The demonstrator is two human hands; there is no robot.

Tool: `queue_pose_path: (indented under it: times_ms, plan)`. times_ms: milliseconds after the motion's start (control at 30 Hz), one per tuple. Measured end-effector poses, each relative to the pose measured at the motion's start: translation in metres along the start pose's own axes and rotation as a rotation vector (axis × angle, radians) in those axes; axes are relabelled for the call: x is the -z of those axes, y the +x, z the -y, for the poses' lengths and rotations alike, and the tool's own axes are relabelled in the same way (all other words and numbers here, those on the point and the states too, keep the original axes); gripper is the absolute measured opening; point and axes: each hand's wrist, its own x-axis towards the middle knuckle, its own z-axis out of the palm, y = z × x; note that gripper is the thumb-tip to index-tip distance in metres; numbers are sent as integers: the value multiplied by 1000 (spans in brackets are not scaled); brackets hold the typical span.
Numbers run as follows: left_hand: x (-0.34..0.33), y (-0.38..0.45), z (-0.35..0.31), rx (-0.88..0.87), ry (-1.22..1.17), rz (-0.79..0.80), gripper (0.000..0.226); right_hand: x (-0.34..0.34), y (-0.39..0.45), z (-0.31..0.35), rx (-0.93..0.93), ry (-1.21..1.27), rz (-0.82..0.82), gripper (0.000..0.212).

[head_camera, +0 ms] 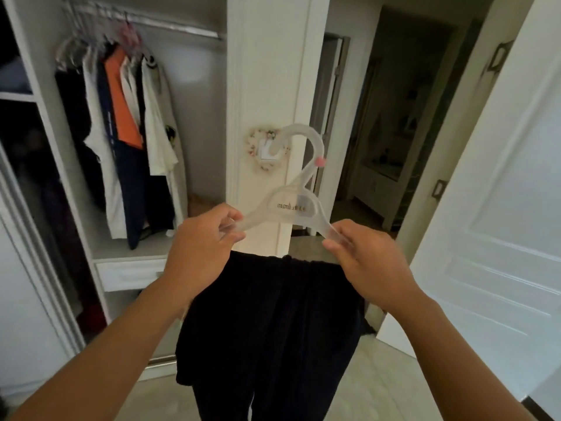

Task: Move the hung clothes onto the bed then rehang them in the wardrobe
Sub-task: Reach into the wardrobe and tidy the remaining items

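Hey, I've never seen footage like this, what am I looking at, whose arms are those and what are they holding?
This is one picture from a camera worn on a person's head, looking forward and down. No machine is involved: the arms are the wearer's own. The left hand and right hand each pinch one end of a clear plastic hanger, with a dark garment hanging below it. Behind on the left is an open wardrobe, where several clothes hang from a rail.
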Motion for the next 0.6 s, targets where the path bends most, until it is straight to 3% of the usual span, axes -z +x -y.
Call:
queue_pose_path:
  times_ms: [133, 433, 600]
  plan:
    - [37, 29, 46, -31, 73, 6, 13, -26, 39, 46, 31, 68, 110, 20]
    - [100, 105, 134, -20, 196, -24, 17, -75, 114, 146, 36, 345, 249, 11]
    - [106, 149, 157, 12, 300, -29, 24, -112, 157, 179, -1, 371, 177, 14]
